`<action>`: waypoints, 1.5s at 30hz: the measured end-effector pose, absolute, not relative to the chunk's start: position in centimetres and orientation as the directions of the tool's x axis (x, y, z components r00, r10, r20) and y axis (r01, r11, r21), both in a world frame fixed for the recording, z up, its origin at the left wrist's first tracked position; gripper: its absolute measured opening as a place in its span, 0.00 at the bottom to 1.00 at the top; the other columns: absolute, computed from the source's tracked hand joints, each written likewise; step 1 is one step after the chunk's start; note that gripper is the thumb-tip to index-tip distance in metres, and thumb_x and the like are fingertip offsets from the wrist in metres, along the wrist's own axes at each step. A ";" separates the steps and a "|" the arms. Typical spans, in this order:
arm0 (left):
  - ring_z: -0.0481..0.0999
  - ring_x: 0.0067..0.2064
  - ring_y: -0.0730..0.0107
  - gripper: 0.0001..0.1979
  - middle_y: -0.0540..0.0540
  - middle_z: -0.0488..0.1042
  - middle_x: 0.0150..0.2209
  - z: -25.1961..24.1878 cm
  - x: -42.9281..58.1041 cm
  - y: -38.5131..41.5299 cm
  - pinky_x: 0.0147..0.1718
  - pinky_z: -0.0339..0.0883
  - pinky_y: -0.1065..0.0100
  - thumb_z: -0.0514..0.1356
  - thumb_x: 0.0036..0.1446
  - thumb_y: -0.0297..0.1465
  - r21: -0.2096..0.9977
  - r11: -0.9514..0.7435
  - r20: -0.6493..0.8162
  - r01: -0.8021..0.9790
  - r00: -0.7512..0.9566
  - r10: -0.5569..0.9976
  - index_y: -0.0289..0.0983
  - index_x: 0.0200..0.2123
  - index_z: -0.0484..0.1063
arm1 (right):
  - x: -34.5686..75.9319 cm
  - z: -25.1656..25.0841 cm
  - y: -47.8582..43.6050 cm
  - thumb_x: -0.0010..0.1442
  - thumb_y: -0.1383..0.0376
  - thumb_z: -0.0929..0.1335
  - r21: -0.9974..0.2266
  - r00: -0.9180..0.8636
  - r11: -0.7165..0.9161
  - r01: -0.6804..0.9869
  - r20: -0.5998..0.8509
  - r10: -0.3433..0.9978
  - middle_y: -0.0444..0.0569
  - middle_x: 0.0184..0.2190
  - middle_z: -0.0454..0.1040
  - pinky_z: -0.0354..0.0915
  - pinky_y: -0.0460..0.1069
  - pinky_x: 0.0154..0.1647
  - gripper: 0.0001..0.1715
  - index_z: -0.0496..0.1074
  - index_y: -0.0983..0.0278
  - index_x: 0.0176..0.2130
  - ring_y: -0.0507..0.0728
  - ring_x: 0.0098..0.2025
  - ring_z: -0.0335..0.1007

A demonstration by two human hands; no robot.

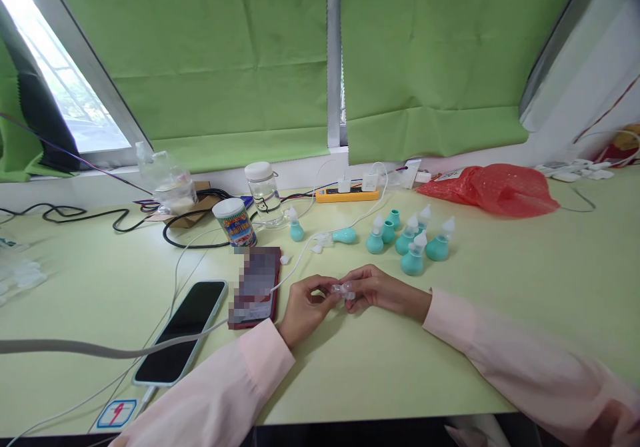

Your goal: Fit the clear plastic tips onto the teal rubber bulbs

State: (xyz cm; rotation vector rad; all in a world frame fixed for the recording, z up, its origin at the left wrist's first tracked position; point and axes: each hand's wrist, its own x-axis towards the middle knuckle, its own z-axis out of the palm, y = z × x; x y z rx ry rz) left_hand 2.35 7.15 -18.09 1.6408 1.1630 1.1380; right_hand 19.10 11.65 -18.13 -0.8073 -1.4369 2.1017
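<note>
My left hand [304,307] and my right hand [377,290] meet over the pale green table [500,313], both pinching a small clear plastic piece [344,291] between their fingertips. Just beyond them stands a cluster of several teal rubber bulbs with clear tips [414,239]. One teal bulb [343,235] lies on its side, with another bulb [296,228] upright near it. Small clear tips [285,259] lie loose close by.
A black phone [183,330] and a red phone [255,287] lie at the left on charging cables. Behind stand a printed can [235,222], a clear jar [263,192], a yellow power strip [347,195] and a red plastic bag [493,189].
</note>
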 end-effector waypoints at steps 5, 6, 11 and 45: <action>0.70 0.31 0.71 0.11 0.45 0.70 0.28 -18.1 2.3 6.9 0.26 0.66 0.72 0.57 0.48 0.33 0.874 -0.368 0.310 0.318 0.221 0.925 0.34 0.34 0.72 | 19.0 -18.2 11.4 0.44 0.63 0.70 -0.937 -0.705 -0.340 -0.083 -0.186 0.684 0.47 0.24 0.70 0.65 0.49 0.32 0.14 0.70 0.70 0.32 0.51 0.25 0.68; 0.69 0.30 0.71 0.11 0.45 0.69 0.28 -18.1 2.3 6.8 0.25 0.66 0.72 0.56 0.49 0.33 0.862 -0.386 0.324 0.330 0.228 0.918 0.34 0.34 0.72 | 18.9 -18.3 11.3 0.45 0.63 0.69 -0.941 -0.695 -0.325 -0.090 -0.175 0.698 0.47 0.24 0.70 0.65 0.49 0.31 0.14 0.70 0.70 0.31 0.50 0.24 0.68; 0.69 0.30 0.71 0.12 0.45 0.68 0.28 -18.0 2.2 6.7 0.25 0.67 0.72 0.55 0.50 0.31 0.820 -0.436 0.369 0.370 0.241 0.898 0.35 0.39 0.71 | 18.8 -18.3 11.1 0.46 0.65 0.69 -0.942 -0.692 -0.311 -0.127 -0.140 0.708 0.48 0.25 0.70 0.65 0.48 0.31 0.13 0.70 0.71 0.32 0.50 0.25 0.68; 0.69 0.30 0.71 0.13 0.45 0.71 0.29 -17.7 2.3 6.6 0.26 0.65 0.72 0.57 0.48 0.34 0.863 -0.371 0.281 0.344 0.284 0.917 0.34 0.37 0.70 | 18.7 -18.7 11.1 0.45 0.64 0.69 -0.936 -0.728 -0.331 -0.123 -0.142 0.671 0.48 0.25 0.70 0.64 0.46 0.31 0.11 0.71 0.72 0.28 0.48 0.24 0.66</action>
